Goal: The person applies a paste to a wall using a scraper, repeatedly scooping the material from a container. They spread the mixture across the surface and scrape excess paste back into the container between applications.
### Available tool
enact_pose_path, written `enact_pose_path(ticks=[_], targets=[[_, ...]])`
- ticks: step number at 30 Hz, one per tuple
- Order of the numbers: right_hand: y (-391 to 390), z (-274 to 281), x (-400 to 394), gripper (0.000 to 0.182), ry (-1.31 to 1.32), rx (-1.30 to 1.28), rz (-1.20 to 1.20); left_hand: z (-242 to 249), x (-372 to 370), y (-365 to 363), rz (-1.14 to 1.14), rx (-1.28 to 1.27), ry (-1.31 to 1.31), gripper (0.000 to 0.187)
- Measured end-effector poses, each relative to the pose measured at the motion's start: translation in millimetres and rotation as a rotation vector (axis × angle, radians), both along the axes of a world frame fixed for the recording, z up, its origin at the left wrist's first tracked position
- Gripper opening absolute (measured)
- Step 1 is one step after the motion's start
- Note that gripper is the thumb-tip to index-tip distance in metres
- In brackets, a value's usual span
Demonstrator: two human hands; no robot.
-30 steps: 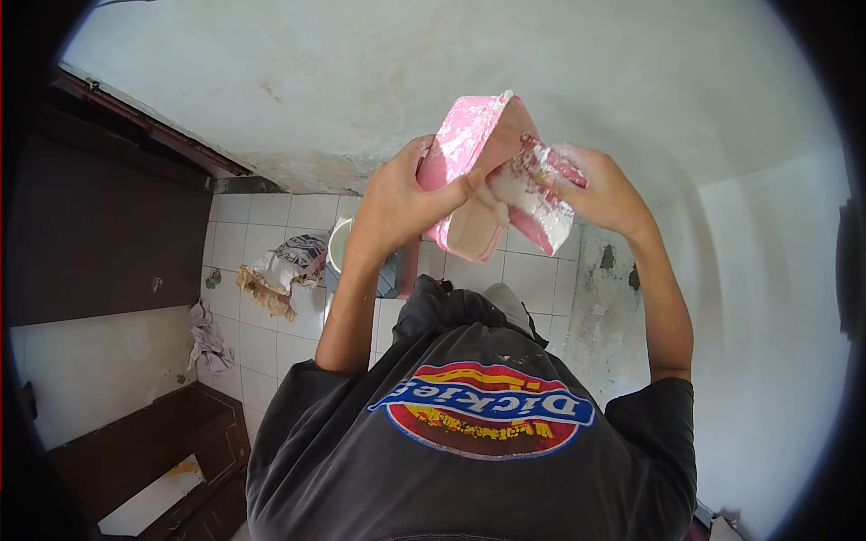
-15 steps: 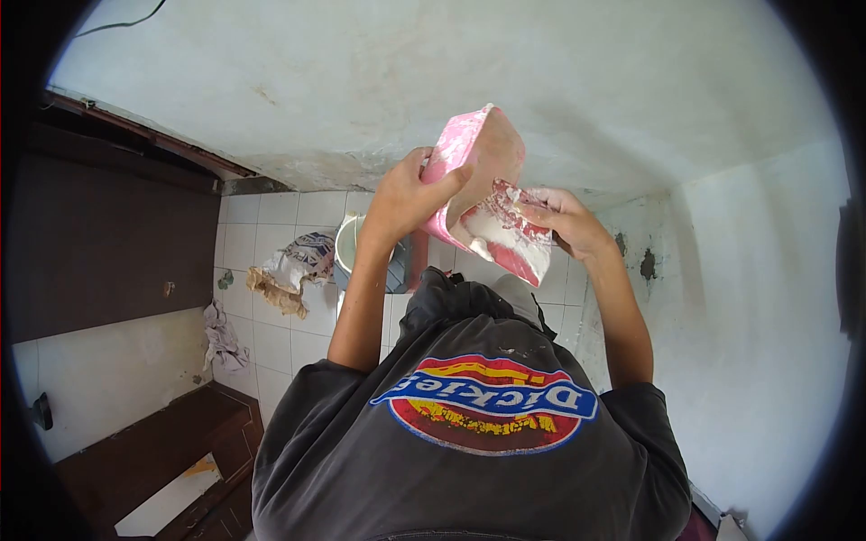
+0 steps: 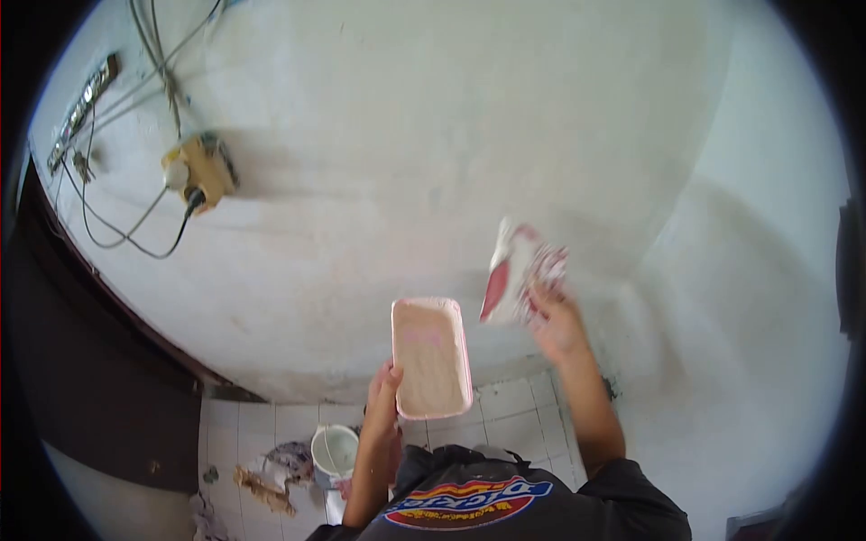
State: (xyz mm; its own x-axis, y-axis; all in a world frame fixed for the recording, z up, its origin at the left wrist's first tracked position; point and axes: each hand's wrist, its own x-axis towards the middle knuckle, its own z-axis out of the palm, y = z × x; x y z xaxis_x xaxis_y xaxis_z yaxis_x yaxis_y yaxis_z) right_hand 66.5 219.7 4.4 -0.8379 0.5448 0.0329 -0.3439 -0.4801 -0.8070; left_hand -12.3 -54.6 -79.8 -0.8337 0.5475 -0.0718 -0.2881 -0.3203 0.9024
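Partly hidden behind the pink tray (image 3: 466, 370), the left hand (image 3: 385, 395) grips its edge; the right hand (image 3: 557, 325), blurred, clasps a white-smeared red scraper (image 3: 512, 281).

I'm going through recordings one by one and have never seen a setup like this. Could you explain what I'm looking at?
There is no robot here: these are a person's own bare hands, filmed by one camera worn on the head, looking forward and down. That is why a dark shirt shows at the bottom.

The left hand holds an open rectangular container with a pinkish rim. The right hand grips a flat red tool smeared with white; it is somewhat blurred.

Ahead is a pale wall with a yellowish socket block and cables. Below, a bucket and crumpled brown material are on the tiled floor.
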Motion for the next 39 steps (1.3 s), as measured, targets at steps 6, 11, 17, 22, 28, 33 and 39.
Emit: enact_pose_path(ticks=[6,11,17,22,28,33,39], targets=[[90,204,-30,0.032,0.440,1.222,-0.850,13,14,26,0.016,0.032,0.059,0.069],[111,313,-40,0.022,0.284,1.986,-1.314,11,29,37,0.070,0.057,0.065,0.066],[112,249,-83,0.022,0.276,2.296,-1.538,0,40,49,0.152,0.084,0.039,0.063],[108,240,-62,0.014,0.082,2.227,-1.272,-12,45,52,0.167,0.099,0.038,0.065],[120,337,-85,0.014,0.215,1.977,-1.616,-14,45,48,0.162,0.118,0.022,0.065],[67,278,-105,0.017,0.257,2.172,-1.535,-9,38,34,0.135,0.092,0.008,0.065],[35,230,-85,0.017,0.180,2.133,-1.027,-11,23,5,0.139,0.093,0.034,0.064]])
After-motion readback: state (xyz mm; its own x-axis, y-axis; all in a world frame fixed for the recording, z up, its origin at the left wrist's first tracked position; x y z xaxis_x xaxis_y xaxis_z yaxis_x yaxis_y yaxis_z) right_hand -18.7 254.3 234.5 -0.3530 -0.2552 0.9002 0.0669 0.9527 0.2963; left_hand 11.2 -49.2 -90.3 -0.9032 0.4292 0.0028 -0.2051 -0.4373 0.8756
